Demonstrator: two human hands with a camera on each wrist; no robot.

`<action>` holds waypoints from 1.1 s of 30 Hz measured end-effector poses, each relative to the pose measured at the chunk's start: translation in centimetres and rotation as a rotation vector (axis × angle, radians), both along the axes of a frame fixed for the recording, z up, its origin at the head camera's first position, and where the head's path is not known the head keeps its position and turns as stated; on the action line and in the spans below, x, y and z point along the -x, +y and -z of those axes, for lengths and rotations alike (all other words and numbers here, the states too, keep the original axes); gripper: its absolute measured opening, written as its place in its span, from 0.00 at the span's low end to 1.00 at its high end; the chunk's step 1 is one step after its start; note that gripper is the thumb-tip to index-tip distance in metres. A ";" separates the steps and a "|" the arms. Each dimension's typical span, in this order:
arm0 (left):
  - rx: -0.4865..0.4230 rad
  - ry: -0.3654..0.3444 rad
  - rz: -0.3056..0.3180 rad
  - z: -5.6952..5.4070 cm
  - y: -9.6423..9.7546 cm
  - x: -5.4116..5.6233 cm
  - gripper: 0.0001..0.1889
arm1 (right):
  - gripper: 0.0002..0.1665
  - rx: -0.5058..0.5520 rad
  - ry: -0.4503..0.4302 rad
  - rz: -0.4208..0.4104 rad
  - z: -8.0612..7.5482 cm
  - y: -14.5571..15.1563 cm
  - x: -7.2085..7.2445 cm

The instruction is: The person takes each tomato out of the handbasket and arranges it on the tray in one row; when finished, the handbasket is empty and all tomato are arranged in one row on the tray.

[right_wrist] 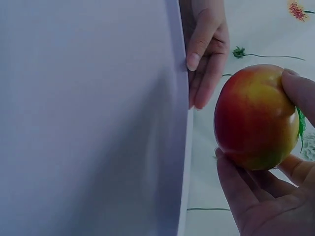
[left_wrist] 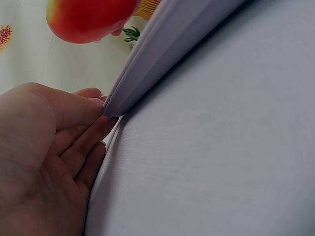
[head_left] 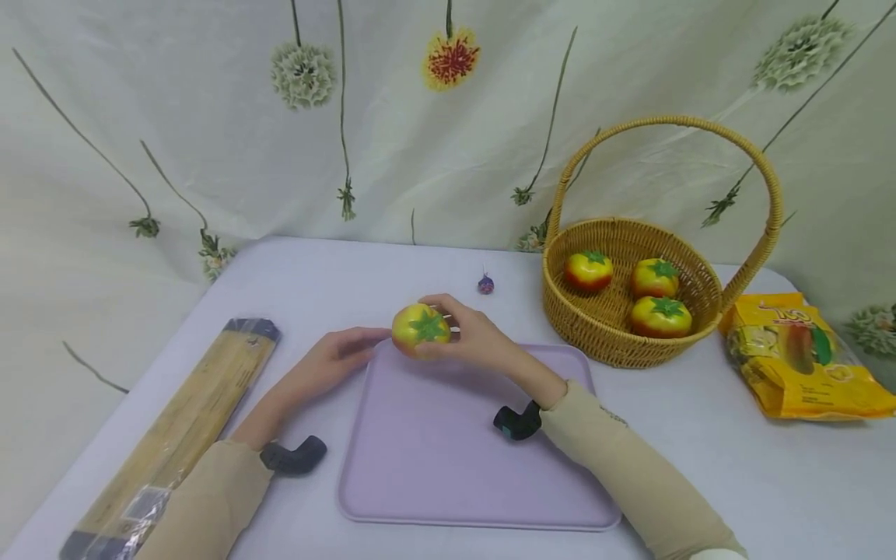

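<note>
My right hand [head_left: 479,336] holds a yellow-and-red persimmon [head_left: 418,330] with a green leafy top, raised over the far left part of the lilac tray [head_left: 448,459]. In the right wrist view, the thumb and fingers grip the persimmon [right_wrist: 256,118] from opposite sides, apart from the tray. My left hand [head_left: 337,354] pinches the tray's rim near its far left corner. The left wrist view shows the thumb on one side of the rim [left_wrist: 130,83] and fingers on the other.
A wicker basket [head_left: 595,330] with a tall handle holds three similar persimmons at the back right. Beside it lies a yellow snack bag [head_left: 805,362]. A wrapped wooden board [head_left: 185,420] lies at left. A small wrapped lollipop [head_left: 486,285] rests behind the tray.
</note>
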State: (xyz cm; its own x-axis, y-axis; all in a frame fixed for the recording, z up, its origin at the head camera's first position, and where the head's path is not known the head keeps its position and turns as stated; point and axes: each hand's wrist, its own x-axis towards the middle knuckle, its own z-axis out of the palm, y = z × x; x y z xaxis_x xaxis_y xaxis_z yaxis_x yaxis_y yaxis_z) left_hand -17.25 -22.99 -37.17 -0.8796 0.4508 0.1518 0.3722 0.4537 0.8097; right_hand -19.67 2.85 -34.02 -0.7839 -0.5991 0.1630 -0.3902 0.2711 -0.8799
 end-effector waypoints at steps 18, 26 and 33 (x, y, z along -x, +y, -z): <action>-0.022 -0.035 -0.002 1.6 -0.6 1.0 0.18 | 0.36 -0.206 0.073 -0.011 1.0 -1.6 -0.8; -0.024 -0.044 0.002 1.6 -0.7 1.0 0.18 | 0.36 -0.230 0.075 -0.029 1.0 -1.9 -0.9; -0.013 -0.021 -0.003 1.6 -0.8 1.0 0.19 | 0.35 -0.237 0.025 -0.031 0.9 -1.9 -0.9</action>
State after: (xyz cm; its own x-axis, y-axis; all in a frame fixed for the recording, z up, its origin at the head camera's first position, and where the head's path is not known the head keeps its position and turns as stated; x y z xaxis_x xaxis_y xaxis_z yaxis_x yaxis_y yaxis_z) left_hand -18.25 -23.77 -38.78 -0.8839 0.4465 0.1390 0.3537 0.4441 0.8232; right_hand -18.72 0.95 -34.95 -0.7620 -0.6467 0.0339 -0.4223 0.4565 -0.7831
